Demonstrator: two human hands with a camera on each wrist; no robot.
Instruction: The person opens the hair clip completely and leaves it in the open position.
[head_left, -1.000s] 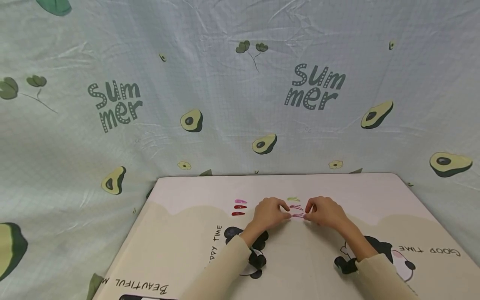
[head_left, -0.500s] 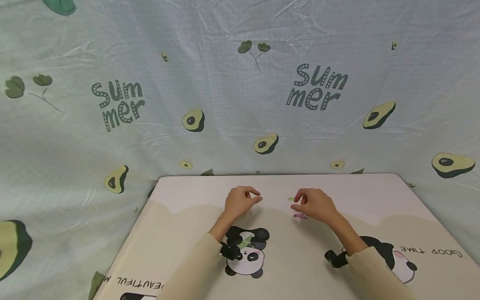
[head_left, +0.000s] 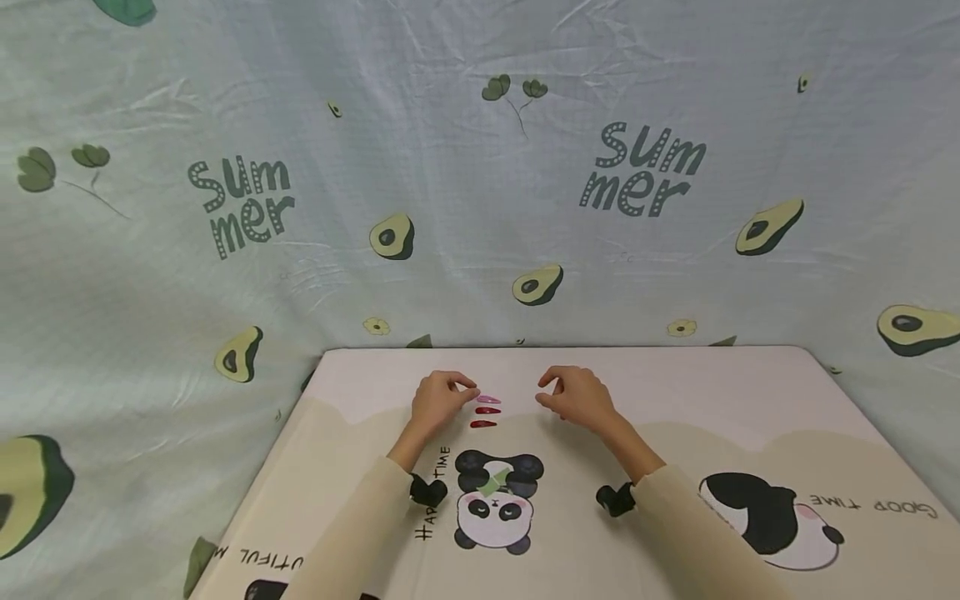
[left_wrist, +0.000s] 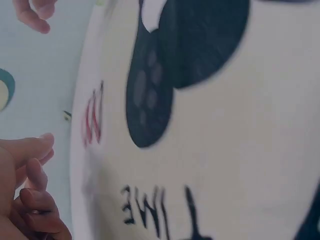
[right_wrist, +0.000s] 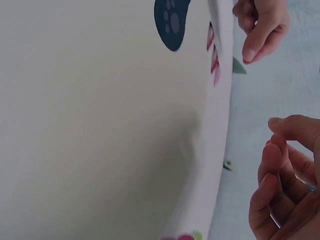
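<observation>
In the head view my left hand (head_left: 438, 404) hovers with loosely bent fingers, thumb and fingertips right at the end of a pink snap hair clip (head_left: 488, 400). Below that clip lie a red hair clip (head_left: 487, 410) and a dark red hair clip (head_left: 483, 424), in a short column. My right hand (head_left: 579, 397) is in the air to the right of them, thumb and forefinger apart, nothing between them. The right wrist view shows a magenta clip (right_wrist: 185, 237) and a green clip (right_wrist: 197, 235) at its bottom edge; my right hand and arm hide them in the head view.
The clips lie on a cream and pink table cover (head_left: 585, 533) with a printed panda (head_left: 495, 521) in front of them. A hanging cloth (head_left: 450, 167) with avocado prints stands behind the table's back edge. Black straps (head_left: 617, 500) show at both wrists.
Both hands have moved left, away from the right-hand clips; the left hand has passed over the left column, so its three clips show again. The right hand has come toward the middle.
</observation>
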